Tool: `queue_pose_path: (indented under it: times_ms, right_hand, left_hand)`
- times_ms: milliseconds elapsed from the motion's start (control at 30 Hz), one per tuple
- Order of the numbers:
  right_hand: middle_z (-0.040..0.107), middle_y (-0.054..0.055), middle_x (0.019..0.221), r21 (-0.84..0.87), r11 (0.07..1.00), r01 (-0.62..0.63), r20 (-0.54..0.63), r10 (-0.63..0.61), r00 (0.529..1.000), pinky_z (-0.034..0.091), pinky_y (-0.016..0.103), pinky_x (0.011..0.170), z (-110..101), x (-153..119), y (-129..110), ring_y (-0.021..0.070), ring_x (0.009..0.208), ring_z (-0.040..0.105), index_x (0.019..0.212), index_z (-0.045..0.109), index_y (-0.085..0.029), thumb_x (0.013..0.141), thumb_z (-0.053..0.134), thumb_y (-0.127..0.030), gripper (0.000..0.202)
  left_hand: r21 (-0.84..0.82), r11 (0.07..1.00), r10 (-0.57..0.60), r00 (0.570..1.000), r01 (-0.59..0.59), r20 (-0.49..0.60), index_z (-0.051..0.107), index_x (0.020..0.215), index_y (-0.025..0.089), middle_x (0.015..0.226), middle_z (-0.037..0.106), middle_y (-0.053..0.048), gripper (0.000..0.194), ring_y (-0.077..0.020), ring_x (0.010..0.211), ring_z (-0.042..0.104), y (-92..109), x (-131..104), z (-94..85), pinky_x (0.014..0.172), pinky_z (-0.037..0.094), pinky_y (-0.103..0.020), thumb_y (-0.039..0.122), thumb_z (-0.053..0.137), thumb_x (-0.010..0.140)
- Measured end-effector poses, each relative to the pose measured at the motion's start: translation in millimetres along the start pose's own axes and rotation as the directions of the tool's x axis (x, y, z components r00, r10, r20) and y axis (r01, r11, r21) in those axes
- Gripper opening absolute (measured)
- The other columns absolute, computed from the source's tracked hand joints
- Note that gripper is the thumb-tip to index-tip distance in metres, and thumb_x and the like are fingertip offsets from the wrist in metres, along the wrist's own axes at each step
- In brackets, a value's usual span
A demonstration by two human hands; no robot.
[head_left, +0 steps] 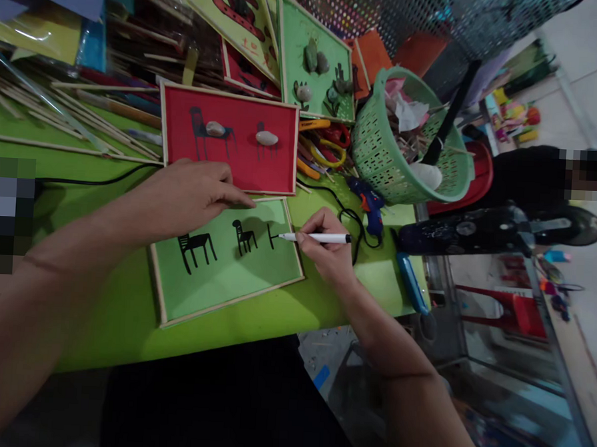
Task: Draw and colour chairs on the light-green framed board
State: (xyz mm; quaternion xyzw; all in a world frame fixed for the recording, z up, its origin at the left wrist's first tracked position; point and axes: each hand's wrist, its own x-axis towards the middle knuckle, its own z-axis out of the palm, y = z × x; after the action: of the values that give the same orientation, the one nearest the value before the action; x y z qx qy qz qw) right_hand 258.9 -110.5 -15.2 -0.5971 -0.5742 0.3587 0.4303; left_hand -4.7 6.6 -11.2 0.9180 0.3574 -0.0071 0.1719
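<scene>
Wood-edged green rectangular panel (235, 287) on lime-green desk (103, 320). At panel's right edge, right hand's (334, 257) grip pinches white, black-ended marker (328, 238). Across panel's far edge, left hand (193, 190); cannot tell grip.

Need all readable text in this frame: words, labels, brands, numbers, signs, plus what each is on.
Nothing reads clearly enough to quote.
Yellow framed picture: red lettering, too blurred.
Orange tool handle by the scissors: dark marking, too small.
White marker in the right hand: no lettering I can make out.
Green framed panel under the marker tip: black drawings, no words visible.
</scene>
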Motion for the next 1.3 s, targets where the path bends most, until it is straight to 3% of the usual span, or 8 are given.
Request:
queue_pose_path:
  times_ms: [1300]
  right_hand:
    - [0.058,-0.005,0.066,0.068,0.996,-0.049,0.066,0.044,0.997,0.036,0.029,0.056,-1.7,-0.7,2.9,0.0121,0.059,0.046,0.074,0.061,-0.024,0.079,0.075,-0.029,0.016]
  left_hand:
    - [-0.021,1.000,0.012,1.000,-0.012,-0.010,0.081,0.135,0.036,0.107,0.071,-0.011,0.055,-0.0291,0.099,0.067,0.1,-0.5,-2.3,0.085,0.047,-0.040,0.027,0.038,0.103]
